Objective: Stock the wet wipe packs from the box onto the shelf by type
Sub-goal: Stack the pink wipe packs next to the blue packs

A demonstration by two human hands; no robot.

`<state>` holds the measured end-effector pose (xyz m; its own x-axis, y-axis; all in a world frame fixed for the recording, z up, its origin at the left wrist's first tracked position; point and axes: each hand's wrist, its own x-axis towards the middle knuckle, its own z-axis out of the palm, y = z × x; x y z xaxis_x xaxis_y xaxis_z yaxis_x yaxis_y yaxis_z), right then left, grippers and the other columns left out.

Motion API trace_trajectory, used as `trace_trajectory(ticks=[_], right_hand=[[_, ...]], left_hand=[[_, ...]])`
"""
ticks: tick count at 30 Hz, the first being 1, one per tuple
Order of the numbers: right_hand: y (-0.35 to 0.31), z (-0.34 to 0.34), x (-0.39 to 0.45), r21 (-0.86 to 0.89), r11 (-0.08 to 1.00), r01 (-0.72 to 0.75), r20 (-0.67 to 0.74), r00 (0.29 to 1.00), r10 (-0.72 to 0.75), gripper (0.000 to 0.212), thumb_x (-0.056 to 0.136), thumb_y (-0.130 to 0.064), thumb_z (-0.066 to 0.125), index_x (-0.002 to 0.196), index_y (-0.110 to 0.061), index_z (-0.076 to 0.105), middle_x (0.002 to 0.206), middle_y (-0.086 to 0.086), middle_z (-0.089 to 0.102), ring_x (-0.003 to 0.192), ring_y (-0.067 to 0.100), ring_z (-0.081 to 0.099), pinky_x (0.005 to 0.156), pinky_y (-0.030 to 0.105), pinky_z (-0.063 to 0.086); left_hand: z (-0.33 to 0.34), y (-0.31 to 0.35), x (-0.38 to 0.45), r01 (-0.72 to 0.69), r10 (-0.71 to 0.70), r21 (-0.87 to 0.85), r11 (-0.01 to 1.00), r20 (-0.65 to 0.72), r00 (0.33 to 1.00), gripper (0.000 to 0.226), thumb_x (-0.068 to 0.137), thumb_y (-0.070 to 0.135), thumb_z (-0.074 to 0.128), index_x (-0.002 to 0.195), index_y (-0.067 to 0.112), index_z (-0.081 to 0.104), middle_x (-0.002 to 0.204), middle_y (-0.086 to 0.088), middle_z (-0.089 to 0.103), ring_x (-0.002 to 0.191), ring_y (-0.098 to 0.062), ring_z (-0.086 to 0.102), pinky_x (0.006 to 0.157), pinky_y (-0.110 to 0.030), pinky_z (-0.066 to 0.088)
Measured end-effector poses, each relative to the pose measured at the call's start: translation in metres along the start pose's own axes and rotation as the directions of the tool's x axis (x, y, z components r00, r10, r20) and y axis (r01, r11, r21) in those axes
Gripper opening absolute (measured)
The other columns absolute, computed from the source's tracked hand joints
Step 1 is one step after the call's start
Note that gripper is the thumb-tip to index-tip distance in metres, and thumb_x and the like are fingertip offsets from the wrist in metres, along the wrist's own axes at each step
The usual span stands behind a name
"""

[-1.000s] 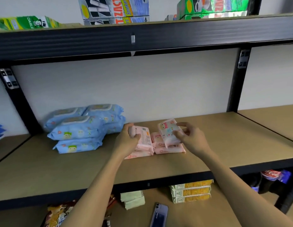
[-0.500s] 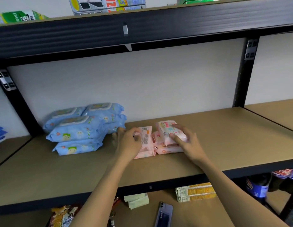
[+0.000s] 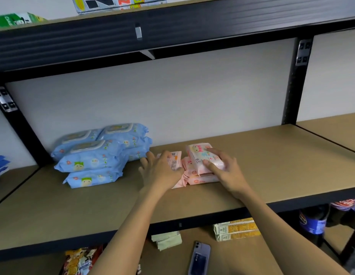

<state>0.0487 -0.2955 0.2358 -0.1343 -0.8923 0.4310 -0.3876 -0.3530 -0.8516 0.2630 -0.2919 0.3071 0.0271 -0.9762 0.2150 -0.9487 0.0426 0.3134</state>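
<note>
Several blue wet wipe packs (image 3: 97, 155) lie stacked at the back left of the brown shelf board (image 3: 272, 165). To their right lies a small pile of pink wet wipe packs (image 3: 198, 180). My right hand (image 3: 228, 173) grips the top pink pack (image 3: 200, 155) between thumb and forefinger, and the pack rests on the pile. My left hand (image 3: 159, 172) lies with spread, straight fingers on another pink pack (image 3: 175, 159), label side up, at the pile's left. The box is out of view.
A black upright (image 3: 291, 86) stands at the shelf's right end. On the lower shelf lie a phone (image 3: 199, 259), yellow cartons (image 3: 236, 229), a snack bag (image 3: 81, 261) and a soda bottle (image 3: 311, 221). The shelf above holds printed boxes (image 3: 117, 2).
My right hand has lowered its pink pack from the air onto the pile. My left hand has set its pack down flat and spread its fingers over it.
</note>
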Motion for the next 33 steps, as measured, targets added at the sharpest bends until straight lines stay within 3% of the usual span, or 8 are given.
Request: trace_trajectory(ticks=[5,8,11,14,19,24,29,33], right_hand=[[0.002,0.000,0.002,0.003,1.000,0.003,0.010,1.000,-0.003,0.057,0.077,-0.072,0.062,0.129,-0.049,0.060,0.135,-0.017,0.057,0.127,0.015,0.042,0.110,0.041,0.039],[0.007,0.000,0.004,0.000,1.000,0.009,0.012,1.000,-0.009,0.055,0.079,-0.073,0.063,0.129,-0.050,0.059,0.134,-0.018,0.058,0.128,0.017,0.046,0.109,0.046,0.041],[0.009,0.001,0.006,0.005,1.000,0.010,0.028,1.000,-0.010,0.054,0.080,-0.075,0.063,0.129,-0.053,0.058,0.136,-0.020,0.057,0.128,0.018,0.047,0.108,0.047,0.043],[0.011,0.001,0.007,0.002,1.000,0.016,0.032,0.999,-0.016,0.054,0.080,-0.075,0.064,0.128,-0.053,0.058,0.134,-0.020,0.059,0.126,0.019,0.051,0.106,0.047,0.045],[0.009,0.001,0.006,0.007,1.000,0.004,0.016,1.000,-0.005,0.054,0.079,-0.073,0.063,0.129,-0.052,0.058,0.134,-0.018,0.058,0.127,0.017,0.045,0.109,0.044,0.042],[0.008,0.001,0.005,0.016,1.000,-0.009,0.020,1.000,0.008,0.053,0.078,-0.073,0.064,0.128,-0.053,0.059,0.131,-0.020,0.059,0.127,0.017,0.046,0.108,0.043,0.043],[0.005,0.001,0.003,0.017,1.000,-0.013,0.026,1.000,0.012,0.056,0.077,-0.075,0.063,0.128,-0.053,0.058,0.131,-0.018,0.059,0.126,0.016,0.044,0.107,0.040,0.042],[0.005,0.001,0.003,0.009,1.000,-0.014,0.021,1.000,0.014,0.055,0.077,-0.074,0.062,0.128,-0.053,0.058,0.131,-0.019,0.060,0.126,0.016,0.045,0.108,0.043,0.042]], left_hand=[[-0.005,-0.007,0.002,0.002,-0.001,-0.076,0.997,0.009,1.000,0.049,0.081,0.062,0.062,0.125,0.041,0.053,0.128,-0.009,0.042,0.124,-0.036,0.041,0.103,-0.042,0.039],[-0.011,-0.012,0.007,0.034,-0.025,-0.252,0.967,0.039,0.999,0.044,0.077,0.062,0.064,0.117,0.045,0.059,0.122,-0.005,0.043,0.114,-0.032,0.052,0.100,-0.042,0.047],[-0.018,-0.014,0.009,0.034,-0.017,-0.410,0.911,0.046,0.999,0.038,0.082,0.057,0.065,0.117,0.040,0.062,0.114,0.005,0.049,0.102,-0.017,0.056,0.088,-0.034,0.050],[-0.023,-0.014,0.013,0.044,-0.013,-0.552,0.832,0.060,0.998,0.026,0.090,0.050,0.062,0.112,0.036,0.063,0.096,0.023,0.052,0.094,-0.006,0.054,0.074,-0.028,0.043],[-0.022,-0.024,0.020,0.091,-0.067,-0.701,0.708,0.062,0.996,0.023,0.091,0.041,0.059,0.105,0.027,0.070,0.105,0.009,0.071,0.099,-0.011,0.065,0.084,-0.035,0.053],[-0.019,-0.035,0.023,0.082,-0.049,-0.768,0.635,0.066,0.997,0.017,0.095,0.039,0.058,0.096,0.028,0.072,0.101,0.008,0.073,0.097,-0.012,0.068,0.081,-0.035,0.056],[-0.014,-0.041,0.020,-0.054,-0.042,-0.705,0.707,-0.118,0.992,0.014,0.102,0.030,0.054,0.112,0.036,0.059,0.097,0.006,0.061,0.090,-0.010,0.061,0.077,-0.035,0.054],[-0.011,-0.049,0.022,-0.113,-0.004,-0.631,0.767,-0.181,0.983,0.018,0.103,0.021,0.050,0.112,0.027,0.065,0.100,0.004,0.064,0.085,-0.009,0.060,0.071,-0.033,0.052]])
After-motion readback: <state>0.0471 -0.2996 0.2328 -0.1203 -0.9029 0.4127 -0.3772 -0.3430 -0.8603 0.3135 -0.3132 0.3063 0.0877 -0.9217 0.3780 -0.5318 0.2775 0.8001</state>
